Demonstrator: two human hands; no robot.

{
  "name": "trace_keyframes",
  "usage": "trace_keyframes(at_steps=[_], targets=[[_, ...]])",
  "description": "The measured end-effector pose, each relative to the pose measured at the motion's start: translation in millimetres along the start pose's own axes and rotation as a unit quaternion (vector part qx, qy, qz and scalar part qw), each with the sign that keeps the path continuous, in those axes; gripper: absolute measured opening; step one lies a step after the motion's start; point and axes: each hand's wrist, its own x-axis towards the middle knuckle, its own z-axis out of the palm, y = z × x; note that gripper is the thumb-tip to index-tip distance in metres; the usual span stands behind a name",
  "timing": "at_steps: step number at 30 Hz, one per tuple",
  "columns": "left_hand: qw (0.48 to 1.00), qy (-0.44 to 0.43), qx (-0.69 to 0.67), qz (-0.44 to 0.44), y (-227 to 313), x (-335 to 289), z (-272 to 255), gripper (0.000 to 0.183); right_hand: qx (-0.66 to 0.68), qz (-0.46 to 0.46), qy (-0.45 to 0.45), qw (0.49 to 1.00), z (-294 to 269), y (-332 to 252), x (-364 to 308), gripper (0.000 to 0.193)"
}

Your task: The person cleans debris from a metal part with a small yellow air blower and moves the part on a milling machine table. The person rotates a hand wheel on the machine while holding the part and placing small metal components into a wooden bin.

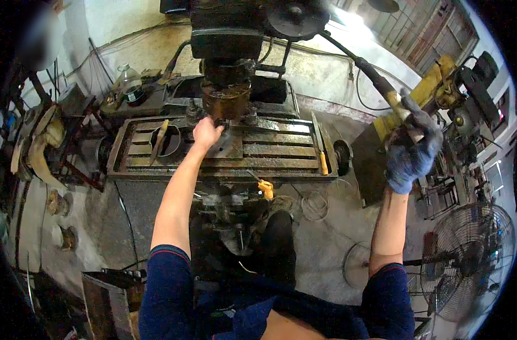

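My bare left hand [208, 134] reaches out over the slotted machine table [281, 152], just below the machine's round brown spindle head [225, 101]. Its fingers are closed near a small dark part; what they hold is mostly hidden. To the right, my right hand [415, 144] wears a dark blue-grey glove. It is wrapped round the pale end of a long lever handle [377, 79] that slopes down from the machine's upper body. On the table's left part a brush with a yellow handle [164, 127] lies across a round container [171, 141].
A yellow-handled tool [324, 163] lies at the table's right end. Another yellow-handled tool [266, 189] sits at its front edge. A clear bottle [131, 85] stands back left. A floor fan [468, 260] is at lower right, and coiled cable [315, 205] lies on the floor.
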Motion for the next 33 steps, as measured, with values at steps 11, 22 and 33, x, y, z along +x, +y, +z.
trace_keyframes(at_steps=[11,22,33], targets=[[0.986,-0.047,-0.156,-0.021,-9,-14,-21,0.044,0.066,0.002,-0.005,0.998,-8,17,-30,0.037],[0.959,-0.013,-0.282,0.038,-30,-55,-45,0.033,0.116,0.034,0.019,0.993,-16,29,-49,0.037],[0.948,-0.078,-0.309,-0.002,-27,-95,-76,0.022,0.062,0.067,0.055,0.994,-18,39,-69,0.036]])
